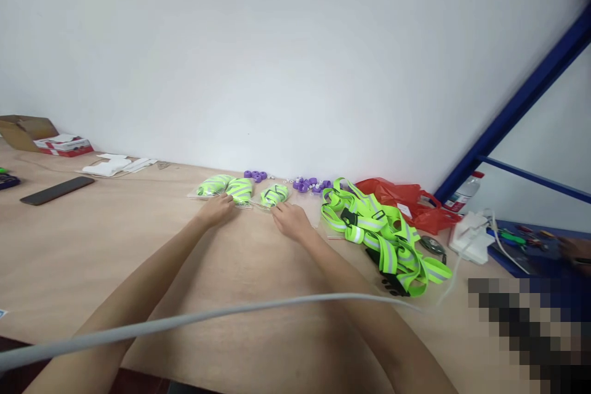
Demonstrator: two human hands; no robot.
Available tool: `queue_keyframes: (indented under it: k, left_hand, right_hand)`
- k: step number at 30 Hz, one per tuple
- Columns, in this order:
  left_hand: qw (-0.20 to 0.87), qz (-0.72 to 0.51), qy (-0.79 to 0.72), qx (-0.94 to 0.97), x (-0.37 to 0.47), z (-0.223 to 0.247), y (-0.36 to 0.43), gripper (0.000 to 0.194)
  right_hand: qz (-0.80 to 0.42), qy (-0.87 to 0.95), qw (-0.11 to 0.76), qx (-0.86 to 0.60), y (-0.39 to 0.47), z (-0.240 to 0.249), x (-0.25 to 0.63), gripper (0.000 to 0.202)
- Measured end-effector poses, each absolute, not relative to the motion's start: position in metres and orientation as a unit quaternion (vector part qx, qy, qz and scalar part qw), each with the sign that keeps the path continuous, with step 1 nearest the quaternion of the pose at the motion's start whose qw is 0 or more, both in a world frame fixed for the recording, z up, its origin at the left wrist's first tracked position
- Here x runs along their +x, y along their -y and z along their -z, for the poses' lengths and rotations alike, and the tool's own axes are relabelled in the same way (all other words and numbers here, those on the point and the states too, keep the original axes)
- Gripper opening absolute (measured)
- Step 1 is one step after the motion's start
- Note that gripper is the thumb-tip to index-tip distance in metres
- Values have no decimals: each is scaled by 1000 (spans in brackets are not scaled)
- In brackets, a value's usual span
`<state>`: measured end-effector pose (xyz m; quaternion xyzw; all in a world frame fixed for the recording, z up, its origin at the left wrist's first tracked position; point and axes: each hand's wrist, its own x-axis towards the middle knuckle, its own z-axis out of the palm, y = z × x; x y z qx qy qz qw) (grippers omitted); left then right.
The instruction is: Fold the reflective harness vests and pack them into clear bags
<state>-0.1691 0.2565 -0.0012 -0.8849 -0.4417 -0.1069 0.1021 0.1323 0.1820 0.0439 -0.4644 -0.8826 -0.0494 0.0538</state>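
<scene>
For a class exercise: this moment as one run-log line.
left hand: at middle bag; right hand: at right bag; green straps: piled right

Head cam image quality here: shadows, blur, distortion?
All head view: diffuse light on the wall; soft shadows on the table between left forearm and right forearm; foreground cable looks soft; bottle print unreadable; top-right corner dark; lower-right corner pixelated; slanting blue beam suggests wide-angle stretch, possibly.

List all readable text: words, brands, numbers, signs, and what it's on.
No text is readable.
Bottle: label too blurred.
Red-white box: any print too small.
Red bag: white patch, nothing legible.
Sticker, left edge: cut off, unreadable.
Bagged straps: no legible print.
</scene>
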Motion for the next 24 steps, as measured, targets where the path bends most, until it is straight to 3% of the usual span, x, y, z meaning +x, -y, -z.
queue_keyframes:
  k: [9, 13, 17, 24]
  left_hand:
    - [-12, 110, 470, -876, -165, -19, -247, 26]
    - [-86, 97, 461, -878, -159, -25, -242, 25]
    - [-138, 92, 447, -879, -154, -32, -238, 26]
    - [-178, 104, 436, -876, -151, -35, -232, 26]
  right_hand:
    - [-151, 842, 163, -491, -154, -24, 92, 20]
    - [-317, 745, 205, -550, -168, -14, 57, 35]
    - [-483, 636, 219, -560, -189, -11, 35, 33]
    - [-610, 531, 273, -521, -201, -2, 27, 37]
